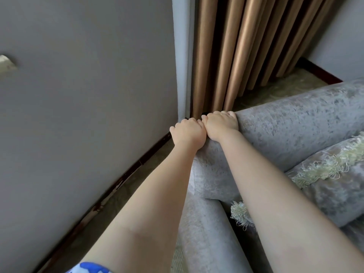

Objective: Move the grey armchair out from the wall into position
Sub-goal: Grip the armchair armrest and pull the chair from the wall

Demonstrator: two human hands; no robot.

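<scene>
I have both hands on the back corner of the grey armchair (295,125), side by side and touching: my left hand (188,133) and right hand (221,125) are curled closed over the top of the rolled backrest, fingers hooked down behind it where I cannot see the tips. The chair sits in the corner, near the grey wall (88,95) and just in front of the brown curtain (246,46), with a fringed cushion (325,174) on the seat. To pull well I would keep the grip tight, draw steadily toward myself and low, and swing the corner away from the skirting board (126,174); the legs may drag on the floor, though I cannot see them
</scene>
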